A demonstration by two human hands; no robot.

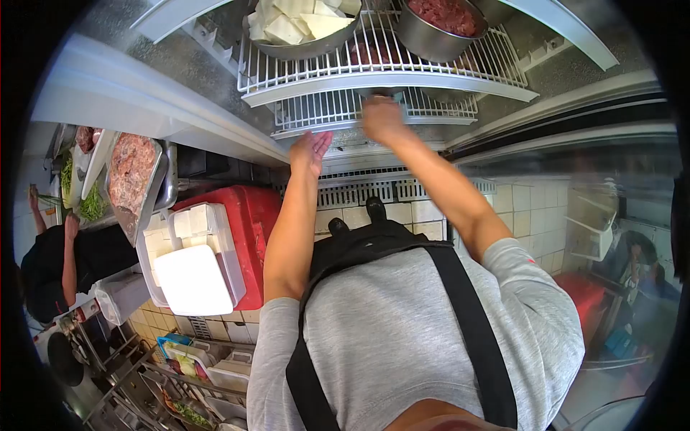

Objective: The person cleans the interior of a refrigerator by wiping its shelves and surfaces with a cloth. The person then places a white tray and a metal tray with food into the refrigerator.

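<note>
My right hand point(384, 121) reaches to the front of the lower wire shelf point(323, 109) in a fridge. It is blurred and its fingers look curled, close to a dark round-edged thing point(381, 92) that is mostly hidden. I cannot make out whether it grips that thing. Lower and to the left, my left hand point(313, 152) is held out with fingers stretched and nothing in it. On the upper wire shelf point(402, 70) stand a round metal pan of pale white slices point(305, 25) and a metal pot of red minced meat point(442, 25).
A red bin point(251, 237) at my left carries a plastic tub of white blocks point(194, 223) with a white lid point(194, 280). Beyond lies a tray of meat point(133, 176), near another person in black point(79, 258). The glass door point(575, 151) stands at my right.
</note>
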